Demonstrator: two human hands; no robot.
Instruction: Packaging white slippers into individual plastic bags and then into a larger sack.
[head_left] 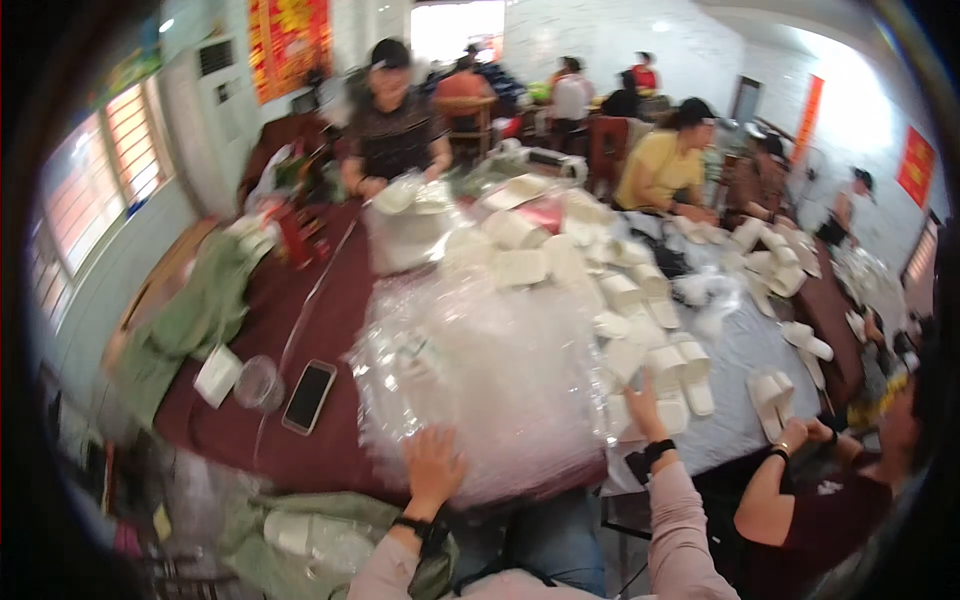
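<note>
My left hand [435, 466] lies with spread fingers on the near left edge of a stack of clear plastic bags [490, 370]. It holds nothing. My right hand [646, 408] reaches past the right side of the bags, fingers stretched forward and apart. Its fingertips are at a cream slipper [625, 357] on the near side of a slipper pile; whether they touch it is blurred. Further slippers, among them a cream slipper [692, 365], lie just right of that hand.
On the dark red table [325, 270] are a phone [310, 397], a clear round container [259, 384] and a white box [217, 376]. Across it, a person [395, 130] handles bagged slippers [412, 205]. At right, a co-worker's hands [805, 432] are near a slipper pair [770, 402].
</note>
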